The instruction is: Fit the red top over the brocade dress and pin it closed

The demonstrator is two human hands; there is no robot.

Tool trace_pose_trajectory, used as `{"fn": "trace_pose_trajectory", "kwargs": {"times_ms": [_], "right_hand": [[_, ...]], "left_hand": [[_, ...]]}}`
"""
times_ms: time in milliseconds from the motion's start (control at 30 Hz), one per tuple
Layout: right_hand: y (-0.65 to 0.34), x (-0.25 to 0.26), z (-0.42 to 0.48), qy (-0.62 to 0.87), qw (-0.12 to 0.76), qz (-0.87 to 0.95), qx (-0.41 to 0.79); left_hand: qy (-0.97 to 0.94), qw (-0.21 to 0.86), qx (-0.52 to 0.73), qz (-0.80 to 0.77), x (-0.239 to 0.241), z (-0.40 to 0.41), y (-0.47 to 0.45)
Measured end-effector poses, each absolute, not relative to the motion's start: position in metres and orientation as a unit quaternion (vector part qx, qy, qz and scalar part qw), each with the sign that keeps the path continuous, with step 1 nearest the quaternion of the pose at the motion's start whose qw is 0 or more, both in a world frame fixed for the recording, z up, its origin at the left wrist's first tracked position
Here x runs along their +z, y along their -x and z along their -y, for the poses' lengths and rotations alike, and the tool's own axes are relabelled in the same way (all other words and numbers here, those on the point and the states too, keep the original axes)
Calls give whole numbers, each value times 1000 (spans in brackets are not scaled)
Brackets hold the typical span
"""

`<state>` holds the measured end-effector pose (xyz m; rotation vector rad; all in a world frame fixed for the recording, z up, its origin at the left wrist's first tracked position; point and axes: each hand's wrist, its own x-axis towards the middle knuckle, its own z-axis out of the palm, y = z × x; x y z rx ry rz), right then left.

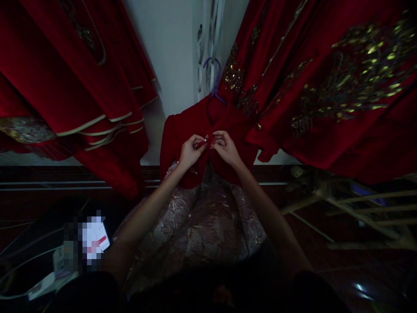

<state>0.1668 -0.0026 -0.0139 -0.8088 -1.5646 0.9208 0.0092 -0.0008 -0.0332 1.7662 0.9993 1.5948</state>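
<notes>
A red jacket (pixel 182 130) hangs in front of me on a purple hanger (pixel 213 76), over a pale pink brocade skirt (pixel 202 221). My left hand (pixel 189 152) and my right hand (pixel 226 150) are both pinched together at the jacket's front opening, fingertips almost touching. Each grips the red cloth edge at the chest. What small fastening lies between the fingers is too dim to make out.
Red garments with pale piping (pixel 74 87) hang at the left. More red garments with gold embroidery (pixel 342 87) hang at the right. A white wall (pixel 169 52) is behind. A pale wooden rack (pixel 352 208) lies low right; papers and cables (pixel 58 265) lie low left.
</notes>
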Motion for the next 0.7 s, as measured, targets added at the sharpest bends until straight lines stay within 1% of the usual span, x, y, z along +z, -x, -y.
{"fn": "trace_pose_trajectory", "kwargs": {"times_ms": [100, 200, 500, 700], "right_hand": [[-173, -12, 8, 335, 535, 676, 381], [-174, -9, 14, 338, 545, 679, 358], [-171, -5, 19, 386, 561, 677, 278], [-173, 0, 24, 375, 562, 699, 236]], "left_hand": [[-686, 252, 576, -365, -26, 8, -5], [-718, 232, 549, -360, -22, 12, -3], [-767, 211, 499, -343, -15, 10, 3], [-809, 177, 451, -334, -4, 10, 4]]}}
